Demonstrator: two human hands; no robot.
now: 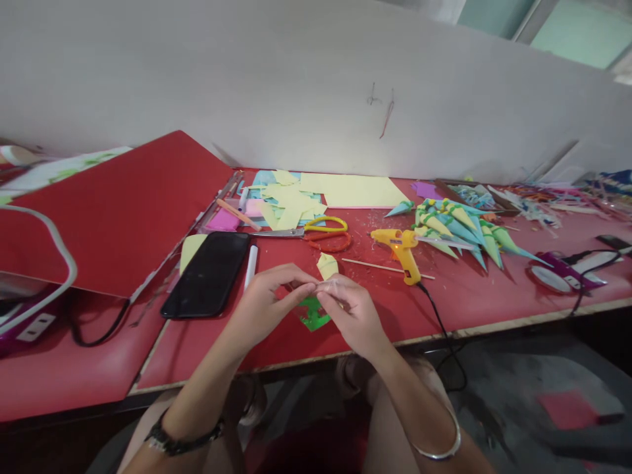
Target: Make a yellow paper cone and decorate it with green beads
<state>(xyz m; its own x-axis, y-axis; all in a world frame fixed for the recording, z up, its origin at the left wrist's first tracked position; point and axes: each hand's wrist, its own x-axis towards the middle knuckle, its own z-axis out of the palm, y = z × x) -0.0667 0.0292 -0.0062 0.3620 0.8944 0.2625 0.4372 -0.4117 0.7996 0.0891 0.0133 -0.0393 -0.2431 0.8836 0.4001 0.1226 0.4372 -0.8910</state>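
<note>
My left hand [276, 299] and my right hand [356, 315] meet above the red tabletop, fingertips pinched together. Between them is something small and whitish, too blurred to name. Just beyond the fingers lies a small folded piece of pale yellow paper [327, 264]. Under the hands a bright green cut piece [314, 318] rests on the table, partly hidden by the fingers. To the right of my right hand is a yellow glue gun [405, 255], with a thin stick [385, 268] beside it. Scissors [323, 234] with yellow and red handles lie beyond the hands.
A black phone [207, 276] and a white marker [251, 266] lie at the left. Behind are pale yellow paper scraps [291, 203] and a yellow sheet [355, 191]. Several blue and yellow paper cones [459, 227] are heaped at right. A red board [128, 210] leans at far left.
</note>
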